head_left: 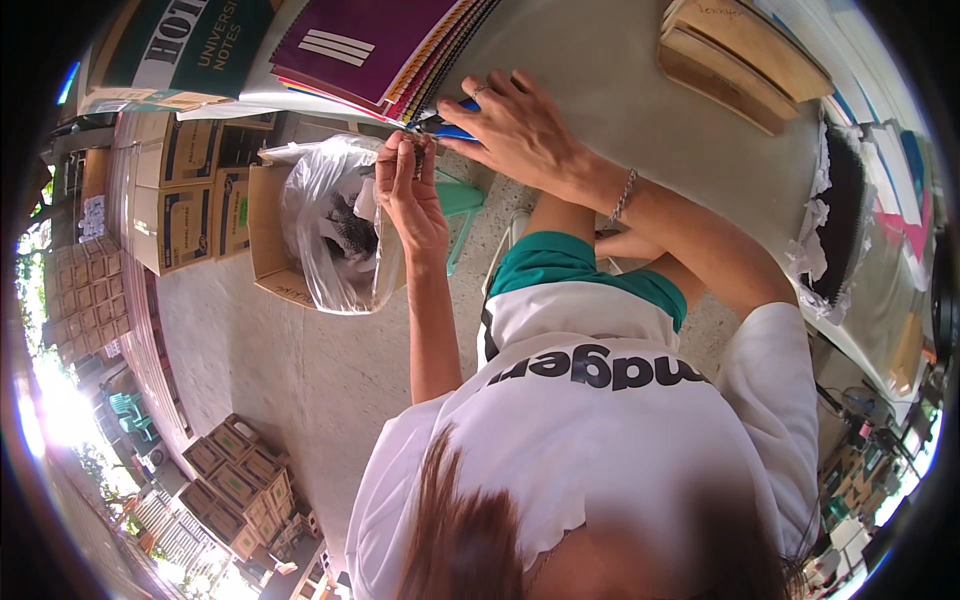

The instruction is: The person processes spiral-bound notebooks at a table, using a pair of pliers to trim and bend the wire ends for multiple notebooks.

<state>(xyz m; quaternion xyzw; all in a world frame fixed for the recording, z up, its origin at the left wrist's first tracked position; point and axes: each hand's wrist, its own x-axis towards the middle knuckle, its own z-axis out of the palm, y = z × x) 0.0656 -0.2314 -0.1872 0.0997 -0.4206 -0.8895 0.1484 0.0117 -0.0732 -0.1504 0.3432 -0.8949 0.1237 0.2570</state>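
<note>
A stack of spiral notebooks with a purple cover on top lies at the table's front edge, coil bindings facing right. My right hand grips blue-handled pliers, its fingers spread over the handles. The pliers' jaws point left, close to the near corner of the stack. At that corner, my left hand pinches something thin and dark, possibly a coil end; the fingers hide most of it. Below and left of this hand, an open cardboard box lined with a clear plastic bag holds dark, coiled pieces.
Light brown wooden holders sit on the table at the far right. Nearer on the right is a black toothed piece edged with torn paper. A green stool stands under the table edge. Stacked cartons line the left.
</note>
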